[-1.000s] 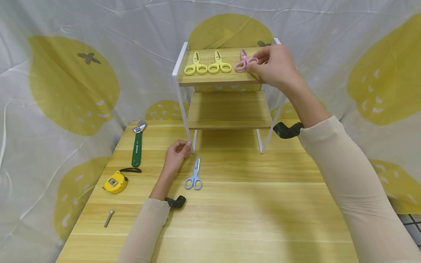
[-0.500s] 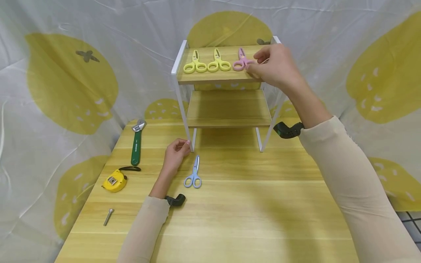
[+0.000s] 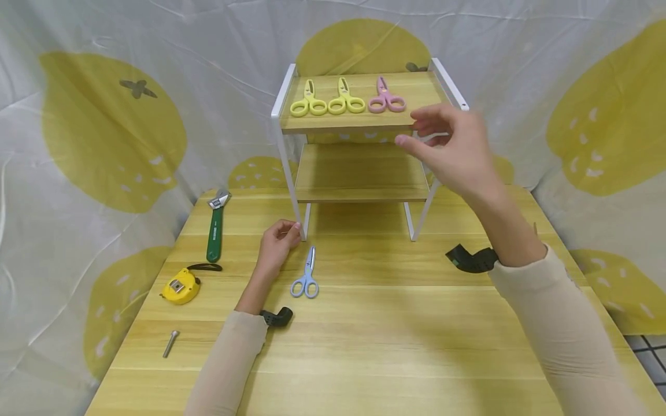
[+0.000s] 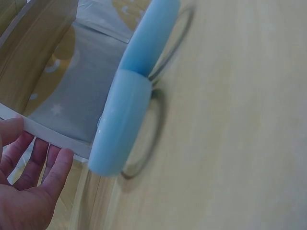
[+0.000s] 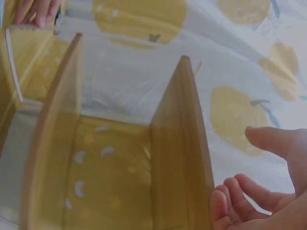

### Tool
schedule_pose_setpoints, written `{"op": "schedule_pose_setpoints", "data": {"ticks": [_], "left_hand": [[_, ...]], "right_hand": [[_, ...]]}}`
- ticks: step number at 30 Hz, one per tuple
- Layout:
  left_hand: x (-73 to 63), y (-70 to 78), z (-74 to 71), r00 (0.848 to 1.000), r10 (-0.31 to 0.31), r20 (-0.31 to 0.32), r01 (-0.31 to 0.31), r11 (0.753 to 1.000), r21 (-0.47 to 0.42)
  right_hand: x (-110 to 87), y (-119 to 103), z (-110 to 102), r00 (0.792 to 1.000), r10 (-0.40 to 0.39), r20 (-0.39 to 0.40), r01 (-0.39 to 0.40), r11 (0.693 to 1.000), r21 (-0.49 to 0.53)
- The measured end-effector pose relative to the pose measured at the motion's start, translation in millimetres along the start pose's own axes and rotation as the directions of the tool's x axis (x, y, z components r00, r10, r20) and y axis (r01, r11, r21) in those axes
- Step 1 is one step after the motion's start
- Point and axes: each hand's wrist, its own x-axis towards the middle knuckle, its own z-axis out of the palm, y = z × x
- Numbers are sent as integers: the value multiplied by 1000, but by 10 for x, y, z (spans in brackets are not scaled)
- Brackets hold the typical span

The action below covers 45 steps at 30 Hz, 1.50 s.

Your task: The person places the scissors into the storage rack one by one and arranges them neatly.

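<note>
Pink plastic, ring-handled scissors (image 3: 385,100) lie on the top board (image 3: 420,92) of the white-framed wooden rack (image 3: 361,173); we judge them light and stiff, best taken by the rings. Our relaxed right hand (image 3: 457,149) hangs near them, empty; our left hand (image 3: 278,242) pinches the rack's white leg (image 3: 291,180).

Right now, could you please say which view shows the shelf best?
The head view, since most of the shelf appears, both boards included. The left wrist view shows only part; the right wrist view shows both boards side-on, cropped.
</note>
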Motion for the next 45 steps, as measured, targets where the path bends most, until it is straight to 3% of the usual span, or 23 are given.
{"op": "schedule_pose_setpoints", "data": {"ticks": [12,23,34,45], "left_hand": [[-3,4,1,1000,-6,-2,6,1000,12],[8,-6,7,1000,-10,8,10,1000,15],[11,-10,5,1000,-13,13,13,1000,-8],[17,-24,0,1000,-5,17,5,1000,-13]], "right_hand": [[-597,495,522,984,7,180,-14,999,37],[-1026,925,1280,930,82,357,-123,988,93],[-1242,1167,1926,888,111,446,-195,970,147],[-1350,1240,2279,857,130,498,-199,976,87]]}}
